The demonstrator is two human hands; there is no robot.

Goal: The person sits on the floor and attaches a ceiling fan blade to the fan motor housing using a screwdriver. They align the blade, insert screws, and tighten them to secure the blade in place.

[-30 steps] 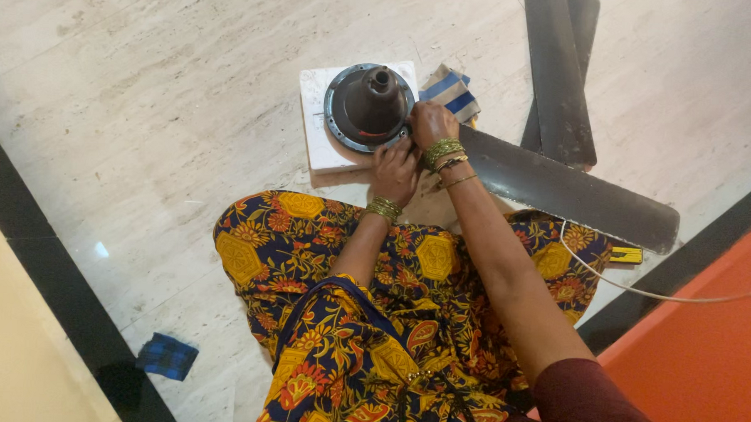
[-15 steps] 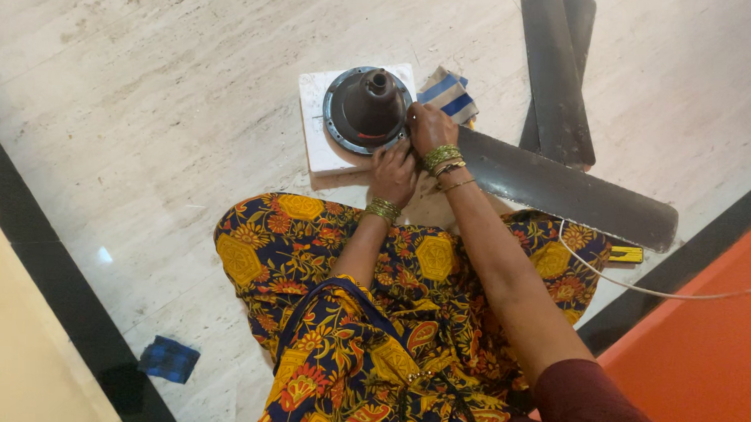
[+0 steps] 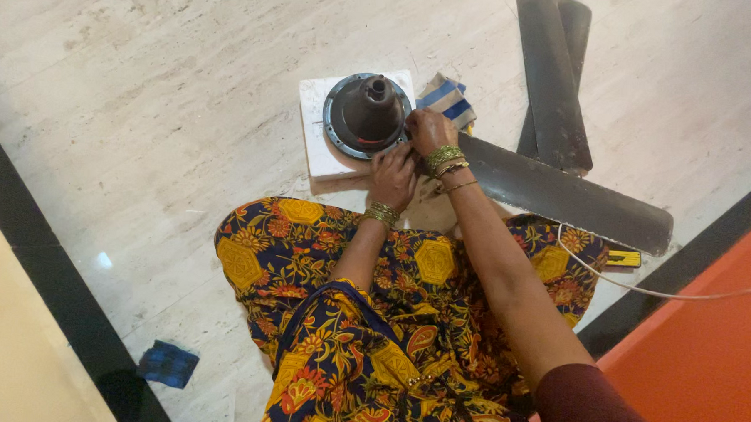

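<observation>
A dark round fan motor housing point(image 3: 367, 115) with a cone top rests on a white slab point(image 3: 318, 142) on the marble floor. A long dark fan blade point(image 3: 559, 192) reaches from the housing's right rim toward the right. My right hand point(image 3: 428, 131) is at the joint between blade and housing, fingers curled; what they pinch is hidden. My left hand point(image 3: 393, 174) presses at the housing's near rim, just below the right hand. Both wrists carry gold and green bangles. I sit cross-legged in a flowered garment.
Two loose dark fan blades point(image 3: 553, 76) lie stacked at the upper right. A blue and white striped cloth point(image 3: 448, 97) sits behind the housing. A small yellow tool point(image 3: 623, 259) and a white cord point(image 3: 664, 292) lie at right. A blue cloth point(image 3: 169, 363) lies at lower left.
Both hands stay at the blade joint, and my right hand has shifted slightly along the housing rim. The view has drifted a little.
</observation>
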